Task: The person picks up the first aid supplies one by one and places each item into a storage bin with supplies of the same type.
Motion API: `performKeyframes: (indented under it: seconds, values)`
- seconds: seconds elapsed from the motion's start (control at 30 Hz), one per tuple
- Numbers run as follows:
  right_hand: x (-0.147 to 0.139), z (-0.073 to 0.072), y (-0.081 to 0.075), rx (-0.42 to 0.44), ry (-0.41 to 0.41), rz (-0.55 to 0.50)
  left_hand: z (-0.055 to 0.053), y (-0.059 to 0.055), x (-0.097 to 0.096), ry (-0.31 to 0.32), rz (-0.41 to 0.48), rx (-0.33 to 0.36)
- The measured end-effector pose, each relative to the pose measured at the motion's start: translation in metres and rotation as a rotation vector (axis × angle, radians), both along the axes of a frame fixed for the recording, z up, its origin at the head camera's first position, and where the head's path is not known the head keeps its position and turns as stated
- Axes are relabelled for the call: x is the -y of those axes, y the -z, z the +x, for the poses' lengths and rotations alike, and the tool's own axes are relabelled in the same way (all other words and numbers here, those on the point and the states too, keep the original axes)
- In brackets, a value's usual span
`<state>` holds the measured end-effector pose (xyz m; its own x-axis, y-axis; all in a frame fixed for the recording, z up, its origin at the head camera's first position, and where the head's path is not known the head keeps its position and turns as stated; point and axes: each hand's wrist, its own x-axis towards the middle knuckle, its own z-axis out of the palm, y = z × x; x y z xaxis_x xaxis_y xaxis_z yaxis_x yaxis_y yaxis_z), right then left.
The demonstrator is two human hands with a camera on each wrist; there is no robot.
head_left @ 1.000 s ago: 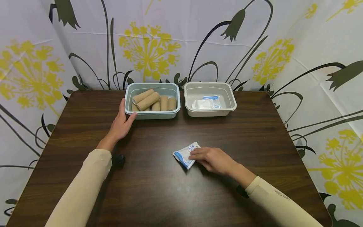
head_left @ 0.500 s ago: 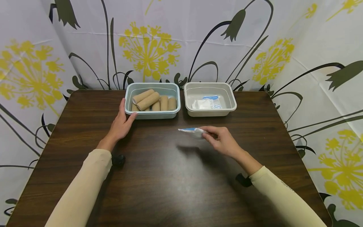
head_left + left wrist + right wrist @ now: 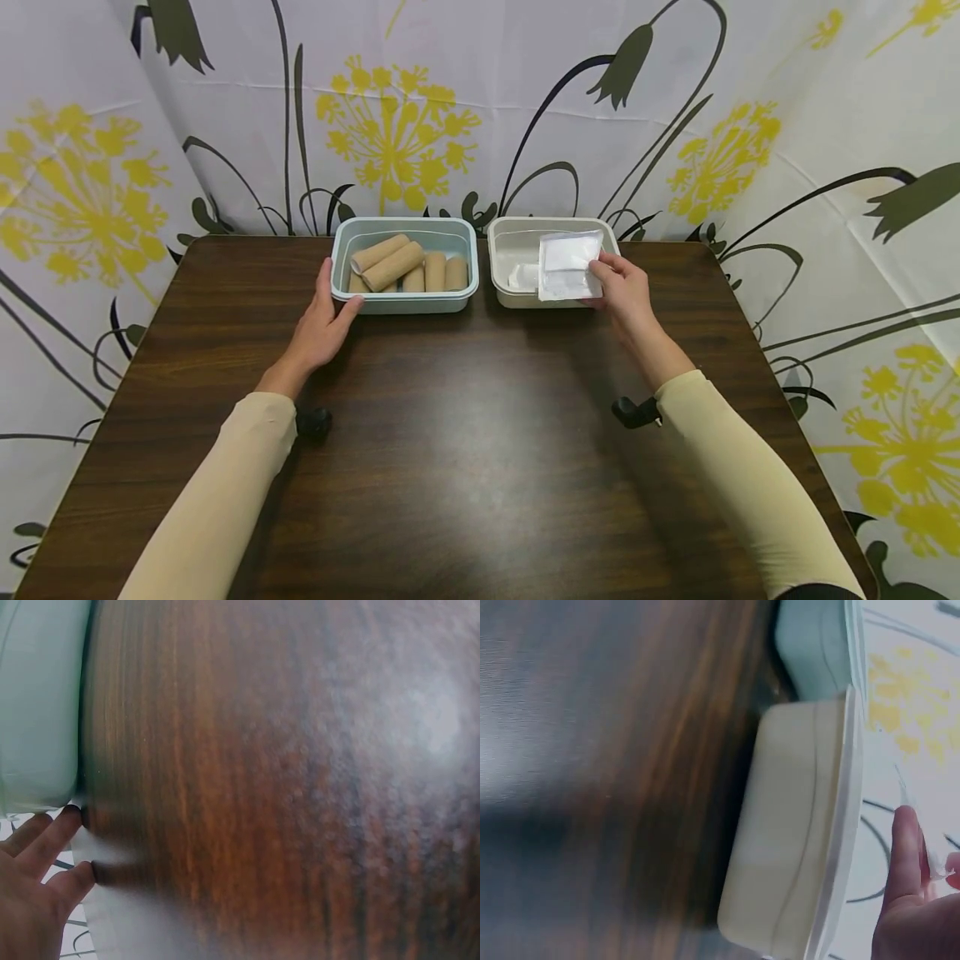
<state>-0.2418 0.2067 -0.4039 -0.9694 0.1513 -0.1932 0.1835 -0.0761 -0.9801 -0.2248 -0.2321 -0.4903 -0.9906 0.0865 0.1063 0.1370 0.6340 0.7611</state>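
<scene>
Over the front rim of the cream bin [image 3: 525, 302], my right hand [image 3: 630, 300] pinches a flat white packet [image 3: 570, 265] by its right edge, between thumb and fingers. Behind it in that bin, part of another white packet [image 3: 523, 277] shows. My left hand [image 3: 318, 333] rests against the left front corner of the light blue bin [image 3: 408, 307], its thumb at the front and its fingers along the side. Several cardboard tubes [image 3: 392, 267] lie in the blue bin. In the left wrist view, the left fingers [image 3: 52, 840] are spread and extended beside the bin.
Both bins stand side by side at the back of the dark wooden table [image 3: 450, 458]. Right behind the table hangs a white curtain [image 3: 480, 108] with yellow and grey-green flowers. Each wrist wears a black camera.
My right hand has lifted the packet off the table and carried it back to above the cream bin, turning its plain side to view. The left hand has stayed put.
</scene>
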Motion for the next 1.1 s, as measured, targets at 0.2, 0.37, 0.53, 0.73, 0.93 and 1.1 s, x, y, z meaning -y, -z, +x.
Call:
performKeyframes:
  seconds: [0.2, 0.37, 0.53, 0.73, 0.93, 1.1]
  values:
    - [-0.004, -0.022, -0.001, 0.065, 0.083, -0.066, 0.000, -0.001, 0.000, -0.002, -0.005, 0.006]
    - [-0.005, -0.032, 0.002, 0.094, 0.042, 0.002, 0.001, 0.000, 0.000, -0.003, -0.010, 0.013]
    - [-0.009, -0.036, 0.001, 0.116, -0.031, 0.008, 0.001, 0.001, 0.000, -0.004, -0.013, 0.015]
    - [-0.012, -0.033, -0.002, 0.113, 0.048, 0.040, 0.001, 0.003, 0.001, -0.004, -0.018, 0.011]
    - [-0.020, -0.023, -0.002, 0.036, 0.058, 0.133, -0.001, 0.004, 0.000, 0.006, 0.010, -0.016]
    - [-0.033, -0.012, 0.002, -0.089, -0.034, 0.340, 0.002, 0.006, 0.000, 0.029, 0.069, -0.020]
